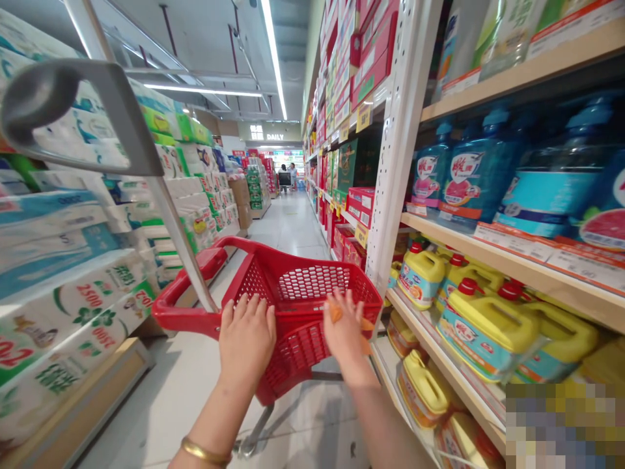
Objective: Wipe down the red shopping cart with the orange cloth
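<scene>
A red plastic shopping cart [312, 270] with perforated basket walls stands in front of me. My left hand [248, 335] lies on its near rim, fingers extended side by side over the red edge, palm down. Further right, my right hand [344, 329] is on the same rim with its fingers spread; something orange [334, 309] shows between and beside its fingers, partly hidden by them. A metal pole with a grey loop handle [141, 140] rises from the cart's left side. A gold bangle [205, 452] circles my left wrist.
Stacked tissue packs [73, 326] line the left on a low wooden platform [114, 384]. Close on the right, a shelf [488, 238] carries blue pump bottles and yellow jugs [488, 326]. The aisle floor [288, 218] runs ahead; people [291, 174] are at its far end.
</scene>
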A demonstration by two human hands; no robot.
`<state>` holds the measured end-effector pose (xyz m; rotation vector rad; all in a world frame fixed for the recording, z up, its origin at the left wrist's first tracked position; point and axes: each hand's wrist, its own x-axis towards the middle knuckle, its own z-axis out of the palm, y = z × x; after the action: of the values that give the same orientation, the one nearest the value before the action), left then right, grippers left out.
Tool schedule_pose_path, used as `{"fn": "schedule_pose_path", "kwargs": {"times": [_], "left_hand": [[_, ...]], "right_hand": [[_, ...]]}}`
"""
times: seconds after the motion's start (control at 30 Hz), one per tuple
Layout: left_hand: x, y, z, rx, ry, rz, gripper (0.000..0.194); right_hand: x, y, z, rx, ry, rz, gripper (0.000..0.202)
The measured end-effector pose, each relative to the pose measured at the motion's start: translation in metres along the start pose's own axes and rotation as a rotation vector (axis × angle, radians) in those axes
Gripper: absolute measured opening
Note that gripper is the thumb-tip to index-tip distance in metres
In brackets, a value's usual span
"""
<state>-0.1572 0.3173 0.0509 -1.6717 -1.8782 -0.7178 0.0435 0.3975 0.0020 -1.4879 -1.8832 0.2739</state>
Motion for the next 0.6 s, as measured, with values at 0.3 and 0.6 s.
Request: {"fn": "schedule_pose_path", "kwargs": {"times": [0.3,0.6], "left_hand": [[-0.014,0.009,0.006,-0.007,0.047,0.057,0.049],[-0.020,0.025,0.007,-0.082,-0.023,0.079,0.049]], "right_hand": [[0.002,0.000,-0.004,-0.053,0.046,-0.066,0.048],[-0.006,-0.024,0.011,0.056,0.045,-0.129,0.051]]}}
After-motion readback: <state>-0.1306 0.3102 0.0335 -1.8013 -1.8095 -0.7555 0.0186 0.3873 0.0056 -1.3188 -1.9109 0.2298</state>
